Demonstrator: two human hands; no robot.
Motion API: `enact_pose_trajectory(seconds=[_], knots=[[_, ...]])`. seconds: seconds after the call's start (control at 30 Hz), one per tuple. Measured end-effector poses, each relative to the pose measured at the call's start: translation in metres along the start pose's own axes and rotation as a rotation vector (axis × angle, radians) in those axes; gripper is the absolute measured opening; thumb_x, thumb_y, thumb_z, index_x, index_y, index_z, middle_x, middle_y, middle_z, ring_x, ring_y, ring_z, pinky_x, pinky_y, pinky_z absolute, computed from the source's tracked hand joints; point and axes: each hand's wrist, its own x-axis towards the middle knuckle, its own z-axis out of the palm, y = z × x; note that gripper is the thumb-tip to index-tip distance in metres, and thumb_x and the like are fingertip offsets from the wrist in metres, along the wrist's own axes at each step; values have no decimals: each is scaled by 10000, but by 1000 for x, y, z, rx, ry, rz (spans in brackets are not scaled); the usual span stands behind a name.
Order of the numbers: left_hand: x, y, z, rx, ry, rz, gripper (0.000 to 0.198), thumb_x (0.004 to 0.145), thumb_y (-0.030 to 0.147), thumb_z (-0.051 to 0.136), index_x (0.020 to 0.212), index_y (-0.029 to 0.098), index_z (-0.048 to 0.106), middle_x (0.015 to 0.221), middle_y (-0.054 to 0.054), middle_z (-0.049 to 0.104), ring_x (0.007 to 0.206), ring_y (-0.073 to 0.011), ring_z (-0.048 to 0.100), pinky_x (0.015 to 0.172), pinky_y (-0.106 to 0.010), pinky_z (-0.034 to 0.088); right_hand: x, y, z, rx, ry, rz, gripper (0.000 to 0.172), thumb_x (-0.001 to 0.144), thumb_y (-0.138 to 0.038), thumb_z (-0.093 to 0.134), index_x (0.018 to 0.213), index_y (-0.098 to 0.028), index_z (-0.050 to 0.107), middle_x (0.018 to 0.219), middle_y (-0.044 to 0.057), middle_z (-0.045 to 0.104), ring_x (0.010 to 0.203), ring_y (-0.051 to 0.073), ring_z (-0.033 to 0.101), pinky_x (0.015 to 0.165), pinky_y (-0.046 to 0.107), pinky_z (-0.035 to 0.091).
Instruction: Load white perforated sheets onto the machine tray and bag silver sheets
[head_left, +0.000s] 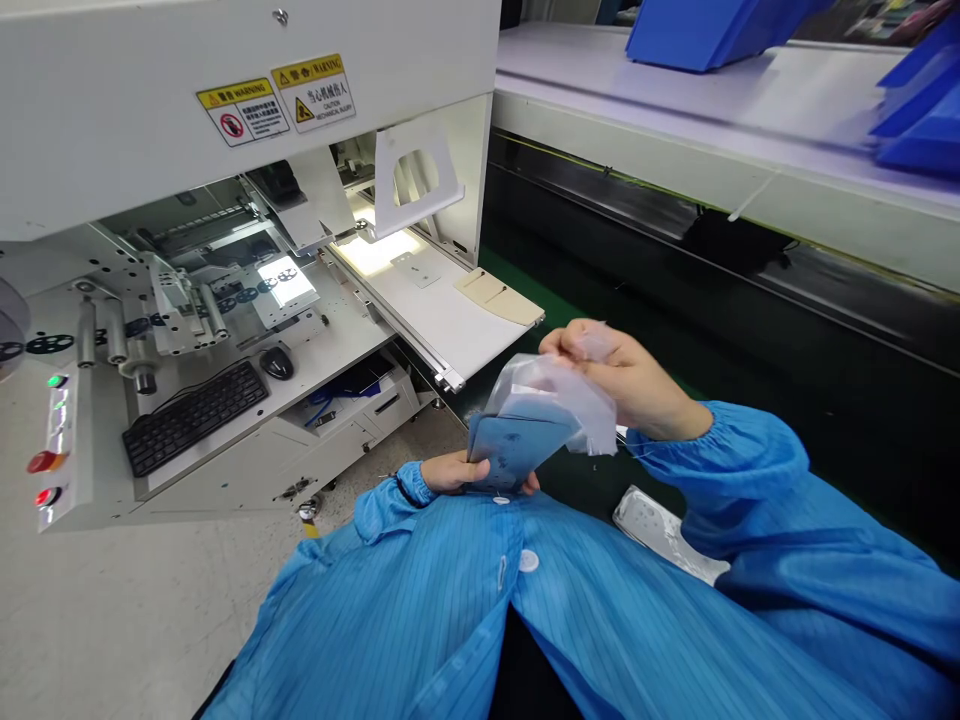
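One head-worn view, facing forward and steeply down
It looks from above the blue smock (405, 620) — the left hand (452, 470) and right hand (637, 385) near, the white machine (135, 150) farther off at frame left, a tabletop (570, 70) beyond at upper right.

A stack (517, 440) lay in the person's left hand (451, 470), a keyboard (196, 415) on the machine (135, 120) at ten o'clock, bins (701, 32) on the shelf (570, 85) at one.

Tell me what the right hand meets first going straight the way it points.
Probably the beige piece on the white platform; depth is unclear, so the right hand might pass above it.
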Motion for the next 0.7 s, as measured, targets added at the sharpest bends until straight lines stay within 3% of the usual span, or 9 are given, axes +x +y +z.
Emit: enact_pose_trajectory(seconds=[0.1,0.17,0.23,0.27,0.33,0.37,0.43,0.57,0.7], knots=[[0,3,1,0,-13,-4,819,710,695,617,1204,45,549,1234,-230,571,1156,-349,544,1039,-480,366,-4,-27,-6,-71,109,-194,186,733,-296,758,823,-205,622,832,3,564,702,110,510,588,250,401],[0,3,1,-16,-6,3,835,707,692,619,1211,31,538,1241,-241,563,1170,-362,534,1037,-488,364,-10,-47,-18,-250,229,-357,142,757,-298,742,859,-207,701,798,18,602,672,114,518,559,263,376],[0,2,1,-36,9,8,839,711,699,609,1210,27,540,1243,-244,563,1179,-370,530,1027,-487,372,-15,-61,-32,-513,291,-363,149,766,-333,748,832,-200,742,733,35,646,600,117,525,514,278,354],[-1,2,1,-44,13,7,835,716,701,602,1209,30,544,1245,-243,564,1183,-372,529,1023,-483,377,-16,-64,-37,-628,249,-288,181,758,-358,758,850,-202,751,726,42,669,587,125,544,508,282,365],[-1,0,-1,-52,20,1,817,721,704,596,1202,45,560,1250,-238,569,1179,-364,540,1016,-473,387,-16,-62,-41,-763,17,-97,327,703,-400,798,966,-212,745,797,53,711,648,163,610,558,292,439],[-1,-1,-2,-52,21,-4,809,717,707,600,1199,57,568,1254,-234,572,1172,-357,549,1016,-469,391,-14,-57,-40,-789,-126,-57,365,696,-413,797,997,-216,735,852,56,720,711,184,637,610,302,475],[-1,0,-4,-51,21,-20,792,699,705,623,1194,87,585,1260,-223,578,1158,-342,567,1022,-465,392,-9,-44,-34,-819,-320,-112,259,756,-396,734,940,-213,725,882,53,715,782,192,650,686,306,500],[1,4,-5,-60,14,-24,819,635,708,677,1183,103,608,1222,-213,607,1147,-332,578,1031,-463,384,0,-21,-20,-858,-374,-224,161,856,-295,565,787,-183,658,783,41,675,712,149,613,650,265,469],[3,3,-5,-113,14,-21,818,613,695,698,1161,93,620,1204,-214,622,1134,-326,586,1026,-451,385,6,-6,-18,-672,-442,4,240,866,-389,533,798,-166,588,714,15,599,618,118,534,547,236,415]])
